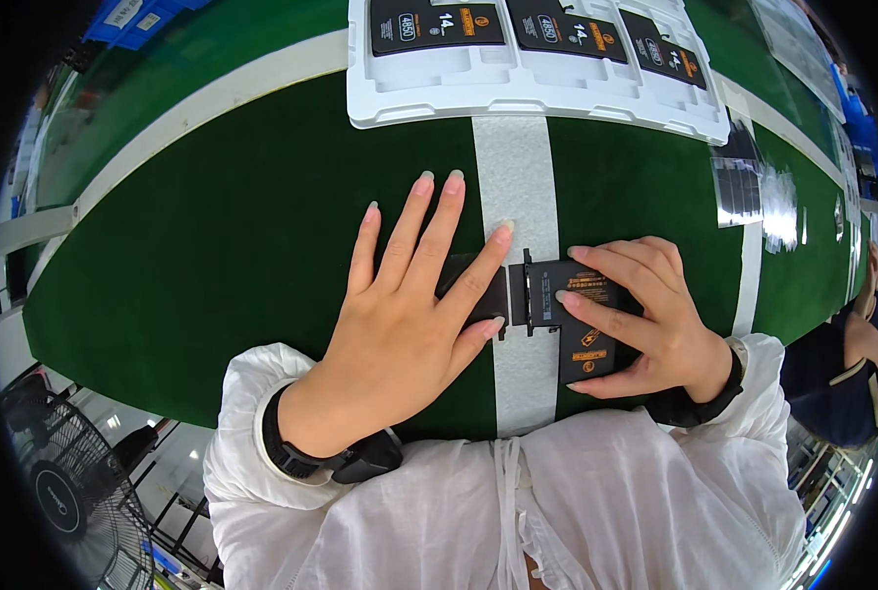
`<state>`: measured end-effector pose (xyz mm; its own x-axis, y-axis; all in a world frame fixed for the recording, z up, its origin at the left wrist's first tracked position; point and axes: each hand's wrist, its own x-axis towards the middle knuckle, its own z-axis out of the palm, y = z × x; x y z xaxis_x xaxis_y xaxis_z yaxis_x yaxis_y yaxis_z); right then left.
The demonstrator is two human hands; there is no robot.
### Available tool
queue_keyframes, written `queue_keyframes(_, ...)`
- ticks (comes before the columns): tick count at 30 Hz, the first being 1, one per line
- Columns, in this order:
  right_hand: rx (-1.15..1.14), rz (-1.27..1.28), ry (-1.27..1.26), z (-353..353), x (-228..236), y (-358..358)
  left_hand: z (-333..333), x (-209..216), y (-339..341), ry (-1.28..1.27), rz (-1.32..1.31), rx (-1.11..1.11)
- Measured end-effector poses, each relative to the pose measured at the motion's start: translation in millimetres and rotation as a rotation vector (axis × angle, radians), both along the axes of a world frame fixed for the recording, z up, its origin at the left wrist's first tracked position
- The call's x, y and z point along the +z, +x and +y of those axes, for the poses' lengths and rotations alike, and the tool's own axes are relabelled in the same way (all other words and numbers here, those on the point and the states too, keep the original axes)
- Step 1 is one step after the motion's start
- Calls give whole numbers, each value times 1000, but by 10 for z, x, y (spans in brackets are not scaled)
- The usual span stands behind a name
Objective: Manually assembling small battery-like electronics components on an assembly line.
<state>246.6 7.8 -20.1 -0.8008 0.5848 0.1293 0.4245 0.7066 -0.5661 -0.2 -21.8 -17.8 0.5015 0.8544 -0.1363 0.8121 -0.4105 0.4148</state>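
A black L-shaped phone battery point(588, 344) with orange print lies flat on the pale strip point(526, 403) of the green table. My right hand point(667, 320) grips it, fingertips on its face and far edge, thumb at its near edge. At its left end is a narrow dark connector piece point(519, 295) with small tabs. A dark flat piece point(490, 293) lies left of that, mostly covered by my left hand point(390, 320). The left fingers are spread, with forefinger and thumb resting on either side of this piece.
Beyond my hands stands a white moulded tray point(537, 110) with black batteries point(437, 28) in its compartments. Clear plastic sleeves point(739, 192) lie to the right. A fan point(60, 501) stands at lower left, a blue bin point(139, 22) at far left. Another person point(847, 388) sits at the right edge.
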Motion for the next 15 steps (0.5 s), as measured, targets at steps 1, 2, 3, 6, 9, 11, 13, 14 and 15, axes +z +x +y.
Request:
queue_keyframes(1, 0, -3, -2, 1, 5, 0, -1, 1, 0, 1, 1, 0)
queue_keyframes(2, 1, -5, -5, 1, 8, -1, -3, 0, -1, 4, 1, 0)
queue_keyframes(3, 1, -5, -4, 1, 9, -2, -2, -2, -1, 8, 0, 0)
queue_keyframes(6, 3, -9, -3, -2, 10, -3, -5, -6, -2, 16, 10, -1)
queue_keyframes(9, 3, -22, -1, -6, 10, -4, -6, -6, -8, 17, 9, -1)
queue_keyframes(11, 3, -22, -6, -11, 13, -6, -13, -9, -7, 17, 10, -3)
queue_keyframes(13, 3, -23, -9, -11, 18, -3, -12, -10, -6, 20, 11, -4)
queue_keyframes(14, 4, -25, -13, -12, 18, -2, -13, -11, -6, 19, 11, -4)
queue_keyframes(15, 4, -25, -12, -13, 19, -2, -14, -9, -6, 18, 11, -3)
